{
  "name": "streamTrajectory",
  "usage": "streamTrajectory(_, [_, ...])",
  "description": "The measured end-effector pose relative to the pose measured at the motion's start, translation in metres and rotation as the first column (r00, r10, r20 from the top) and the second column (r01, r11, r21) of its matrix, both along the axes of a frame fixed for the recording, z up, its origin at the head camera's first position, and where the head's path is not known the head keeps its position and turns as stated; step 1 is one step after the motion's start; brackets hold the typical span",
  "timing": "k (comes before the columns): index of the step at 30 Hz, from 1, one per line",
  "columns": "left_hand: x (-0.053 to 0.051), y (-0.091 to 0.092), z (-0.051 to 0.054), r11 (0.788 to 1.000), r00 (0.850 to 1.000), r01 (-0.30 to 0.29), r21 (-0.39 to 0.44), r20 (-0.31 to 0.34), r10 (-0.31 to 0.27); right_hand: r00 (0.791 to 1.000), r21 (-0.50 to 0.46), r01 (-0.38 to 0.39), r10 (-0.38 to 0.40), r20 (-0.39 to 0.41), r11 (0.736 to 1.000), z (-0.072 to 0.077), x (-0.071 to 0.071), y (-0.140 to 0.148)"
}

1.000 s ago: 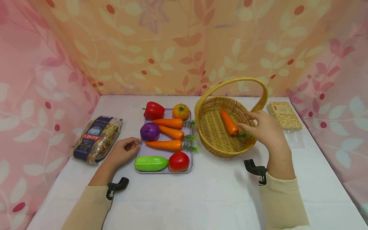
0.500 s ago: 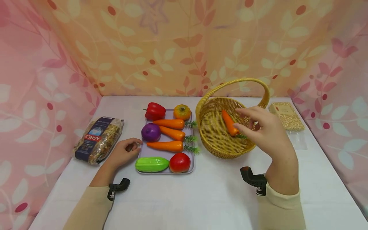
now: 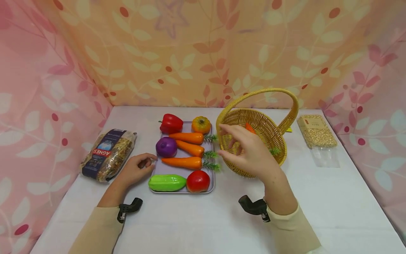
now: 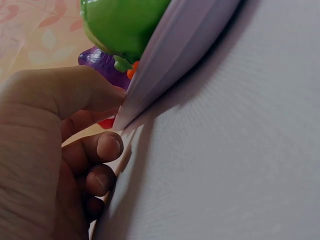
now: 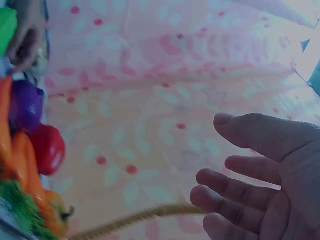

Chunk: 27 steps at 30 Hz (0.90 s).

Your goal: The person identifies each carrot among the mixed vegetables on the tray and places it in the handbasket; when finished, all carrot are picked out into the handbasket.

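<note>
Between the hands [image 3: 137, 169] [image 3: 252, 153], three orange carrots [image 3: 184, 162] on a lilac tray [image 3: 160, 170].

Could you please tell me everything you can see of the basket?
The basket is a round, yellow-brown, woven bowl that looks like wicker, with a tall handle arching over it. It stands upright on the white table, between the tray and the packet of grain. A carrot lies inside, partly hidden. In the head view the right hand covers part of the basket; whether they touch cannot be told.
</note>
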State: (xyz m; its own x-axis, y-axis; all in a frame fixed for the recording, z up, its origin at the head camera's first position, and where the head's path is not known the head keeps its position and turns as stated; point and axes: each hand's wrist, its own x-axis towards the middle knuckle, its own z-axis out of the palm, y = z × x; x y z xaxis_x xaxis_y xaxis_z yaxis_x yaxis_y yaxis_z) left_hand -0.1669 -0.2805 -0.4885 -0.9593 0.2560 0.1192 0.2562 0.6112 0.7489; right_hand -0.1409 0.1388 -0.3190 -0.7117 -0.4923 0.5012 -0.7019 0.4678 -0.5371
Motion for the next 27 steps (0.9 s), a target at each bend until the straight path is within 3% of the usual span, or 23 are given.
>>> streamTrajectory(5, [0.0, 0.0, 0.001, 1.0, 1.0, -0.008, 0.003, 0.02, 0.008, 0.997, 0.131, -0.02, 0.01, 0.072, 0.991, -0.017, -0.005, -0.03])
streamTrajectory(11, [0.0, -0.001, -0.002, 1.0, 0.999, -0.02, 0.002, 0.033, 0.02, 0.982, 0.333, -0.036, -0.029, 0.188, 0.942, -0.046, -0.019, -0.06])
streamTrajectory(16, [0.0, -0.001, -0.004, 1.0, 0.999, -0.023, -0.001, 0.028, 0.023, 0.946, 0.364, -0.091, -0.034, 0.322, 0.927, -0.073, -0.033, -0.074])
streamTrajectory(19, [0.001, -0.001, -0.004, 1.0, 1.0, -0.02, -0.001, 0.021, 0.02, 0.93, 0.375, -0.101, -0.046, 0.364, 0.921, -0.083, -0.036, -0.078])
streamTrajectory(27, [0.0, 0.0, -0.003, 1.0, 1.0, -0.019, -0.006, 0.013, 0.019, 0.947, 0.408, -0.054, -0.083, 0.311, 0.912, -0.092, -0.038, -0.08])
